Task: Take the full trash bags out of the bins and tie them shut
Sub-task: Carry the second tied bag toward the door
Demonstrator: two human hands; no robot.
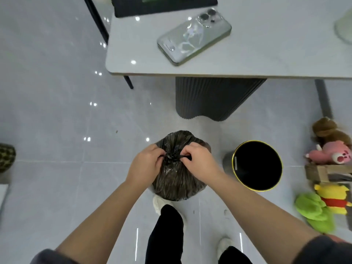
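nearby, bin [257, 165], plush toys [331, 151], table [247, 61] above

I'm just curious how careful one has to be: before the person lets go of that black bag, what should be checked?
1. Trash bag out of the bin: ok, it sits beside it.
2. Left hand pinches one bag end: ok.
3. Right hand pinches the other end: ok.
4. Knot pulled tight: cannot tell.
5. Trash bag free of tears: cannot tell, only its top shows.
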